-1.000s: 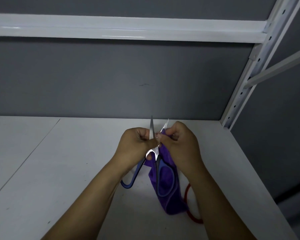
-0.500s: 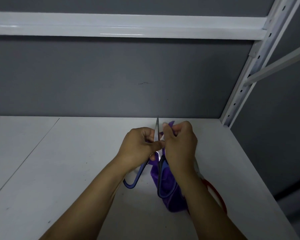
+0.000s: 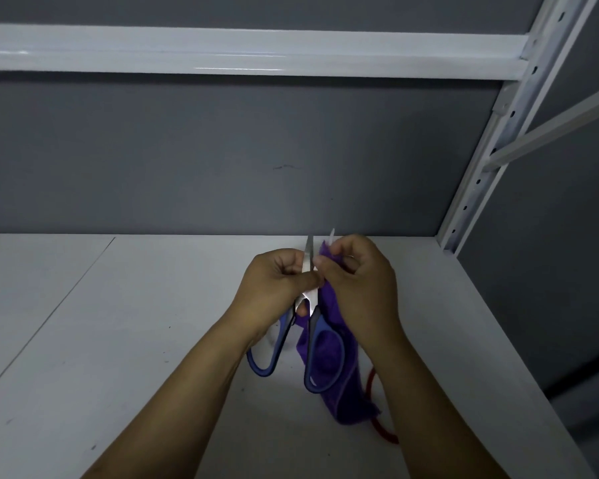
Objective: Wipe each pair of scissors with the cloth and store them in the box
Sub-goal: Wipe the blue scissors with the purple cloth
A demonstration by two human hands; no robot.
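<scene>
Head view: left hand [image 3: 277,281] grips blue scissors [image 3: 313,318] by 1 blade, right hand [image 3: 360,288] pinches purple cloth [image 3: 346,402] on the other.

Scissors blades [image 3: 307,267]: polished metal, glaring in your view.
Scissors handles [image 3: 314,324]: smooth blue plastic (darker inner lining, matt).
Cloth [image 3: 350,406]: purple, fuzzy nap.
Shelf [image 3: 135,340]: white, matt, scuffed.
Beam [image 3: 222,51]: glossy painted metal.

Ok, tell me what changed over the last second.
The right hand rubbed the purple cloth up over one blade tip, then back, baring it again. The left hand kept its grip on the blue scissors, blades still pointing up.
</scene>
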